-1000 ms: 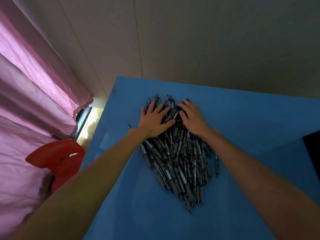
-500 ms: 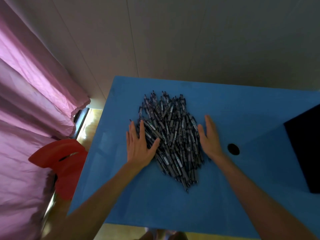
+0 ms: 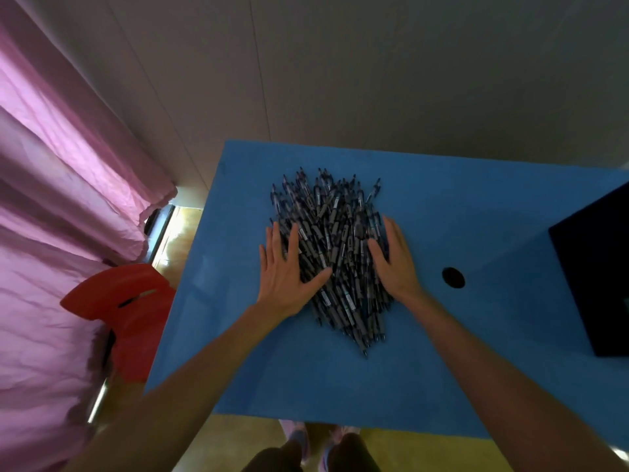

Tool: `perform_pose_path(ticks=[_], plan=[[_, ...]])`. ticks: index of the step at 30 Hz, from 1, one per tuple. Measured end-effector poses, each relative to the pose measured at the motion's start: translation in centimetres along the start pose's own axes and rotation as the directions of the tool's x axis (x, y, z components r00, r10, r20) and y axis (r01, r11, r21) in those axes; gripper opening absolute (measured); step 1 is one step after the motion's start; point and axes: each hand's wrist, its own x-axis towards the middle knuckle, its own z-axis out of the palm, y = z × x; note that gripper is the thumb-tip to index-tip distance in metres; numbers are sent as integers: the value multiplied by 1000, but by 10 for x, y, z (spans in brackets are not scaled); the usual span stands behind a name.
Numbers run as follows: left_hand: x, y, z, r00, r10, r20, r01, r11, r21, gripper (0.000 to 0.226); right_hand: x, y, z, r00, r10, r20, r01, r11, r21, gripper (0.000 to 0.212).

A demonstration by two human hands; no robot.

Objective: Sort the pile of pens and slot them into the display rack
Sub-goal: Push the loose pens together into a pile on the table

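A big pile of dark grey pens (image 3: 335,233) lies in the middle of the blue table (image 3: 442,212). My left hand (image 3: 286,270) lies flat with straight fingers against the pile's left side, its thumb resting on the pens. My right hand (image 3: 394,264) lies flat against the pile's right side, fingers straight and pointing away from me. Neither hand holds a pen. A black box-like object (image 3: 599,277) stands at the table's right edge; I cannot tell whether it is the display rack.
A round black hole (image 3: 453,277) sits in the tabletop right of my right hand. A red chair (image 3: 126,311) stands left of the table beside a pink curtain (image 3: 58,185). A grey wall runs behind the table. My feet show below the near edge.
Both hands slid back from the far top of the pile to its two sides, then pressed inward a little. The view pulled back, showing the black object and the table's near edge.
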Motion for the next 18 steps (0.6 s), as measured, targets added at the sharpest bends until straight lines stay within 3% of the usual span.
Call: perform_pose_path(ticks=[4, 8, 13, 18], plan=[[-40, 22, 5, 978, 207, 30, -210, 970, 125, 131, -41, 8, -3, 993, -106, 50, 107, 994, -10, 84], [-65, 40, 22, 948, 291, 131, -314, 926, 212, 143, -82, 15, -12, 949, -258, 178, 279, 955, -104, 98], [-73, 51, 37, 928, 319, 192, -359, 904, 233, 140, -98, 25, -23, 881, -300, 367, 416, 860, -295, 119], [-63, 52, 39, 895, 375, 242, -434, 856, 280, 127, -96, 24, -18, 875, -302, 380, 435, 835, -338, 114]])
